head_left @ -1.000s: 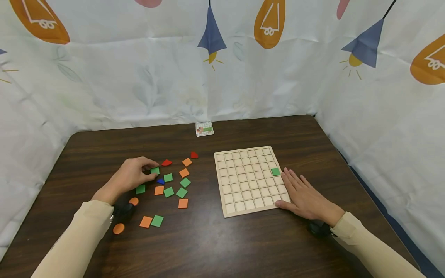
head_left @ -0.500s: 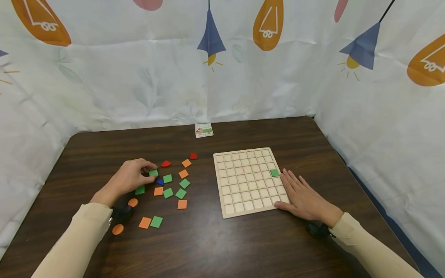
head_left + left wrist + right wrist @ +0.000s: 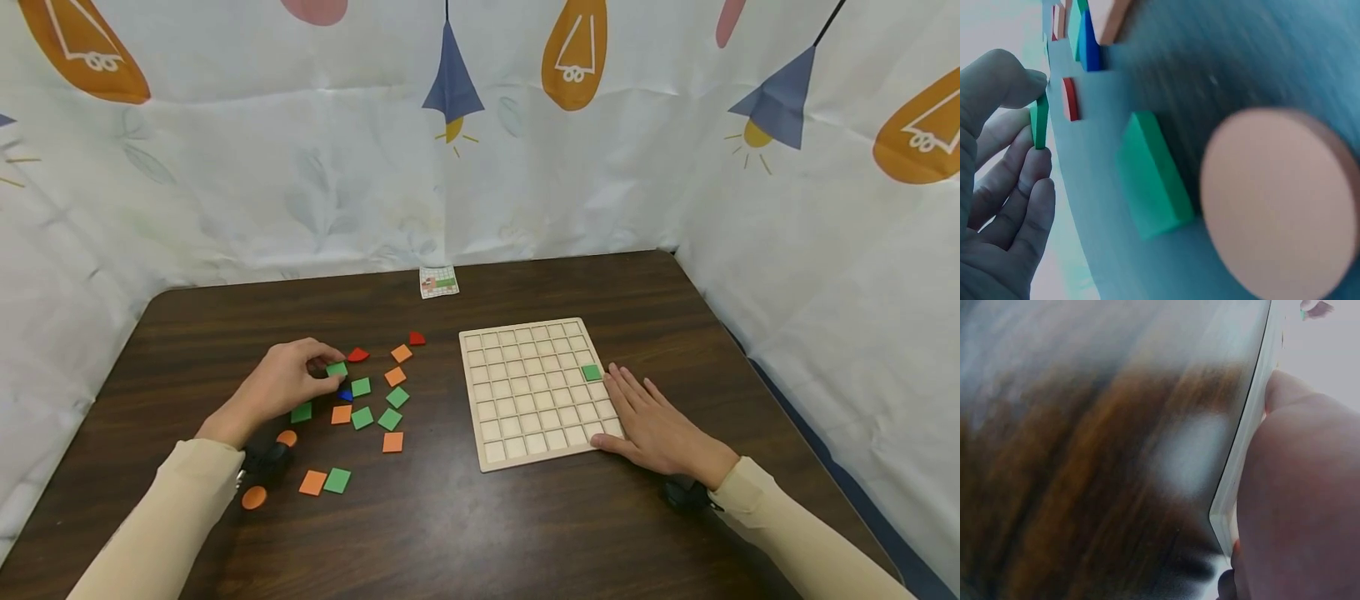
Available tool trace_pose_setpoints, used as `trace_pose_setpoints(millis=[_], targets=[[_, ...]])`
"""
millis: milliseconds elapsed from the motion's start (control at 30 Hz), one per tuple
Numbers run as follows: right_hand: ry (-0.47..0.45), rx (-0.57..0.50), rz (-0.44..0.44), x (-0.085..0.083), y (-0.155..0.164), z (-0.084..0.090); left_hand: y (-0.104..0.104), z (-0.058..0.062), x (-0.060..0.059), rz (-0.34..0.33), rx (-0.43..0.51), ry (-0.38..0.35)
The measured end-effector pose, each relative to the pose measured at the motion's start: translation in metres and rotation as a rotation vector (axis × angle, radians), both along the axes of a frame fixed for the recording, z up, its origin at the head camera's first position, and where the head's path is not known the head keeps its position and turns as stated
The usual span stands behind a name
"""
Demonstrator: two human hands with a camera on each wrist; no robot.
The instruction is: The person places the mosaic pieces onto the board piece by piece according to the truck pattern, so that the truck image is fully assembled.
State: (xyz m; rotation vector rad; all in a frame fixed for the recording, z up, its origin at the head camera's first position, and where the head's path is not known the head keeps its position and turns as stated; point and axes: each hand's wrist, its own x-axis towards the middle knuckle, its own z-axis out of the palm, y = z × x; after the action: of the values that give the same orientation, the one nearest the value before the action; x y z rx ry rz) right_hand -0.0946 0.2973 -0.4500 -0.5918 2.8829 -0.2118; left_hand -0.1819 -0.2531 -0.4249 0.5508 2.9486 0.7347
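Observation:
My left hand [image 3: 281, 381] pinches a green square tile [image 3: 1039, 122] between thumb and fingers; in the left wrist view the tile is held off the table. Beneath and beside this hand lie another green tile [image 3: 302, 412], a blue triangular piece [image 3: 346, 395] and a red piece [image 3: 358, 355]. My right hand [image 3: 660, 429] lies flat with straight fingers along the right edge of the pale gridded wooden board [image 3: 481, 461], its thumb on the near right corner. One green tile [image 3: 592, 372] sits in a cell at the board's right edge, near the right fingertips.
Several loose green and orange tiles [image 3: 393, 442] lie between the left hand and the board. Two orange discs [image 3: 254, 497] are by the left wrist. A small printed card [image 3: 438, 282] lies at the table's back edge, in front of a patterned curtain [image 3: 375, 167].
My left hand has shifted very slightly to the right with the green tile in its fingers. The right hand stays in place on the board's edge.

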Motion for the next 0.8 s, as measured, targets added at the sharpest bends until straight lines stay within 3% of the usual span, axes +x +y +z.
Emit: trace_pose_setpoints(millis=[800], targets=[[0.001, -0.001, 0.004, -0.001, 0.001, 0.001, 0.054, 0.015, -0.005, -0.107, 0.063, 0.046]])
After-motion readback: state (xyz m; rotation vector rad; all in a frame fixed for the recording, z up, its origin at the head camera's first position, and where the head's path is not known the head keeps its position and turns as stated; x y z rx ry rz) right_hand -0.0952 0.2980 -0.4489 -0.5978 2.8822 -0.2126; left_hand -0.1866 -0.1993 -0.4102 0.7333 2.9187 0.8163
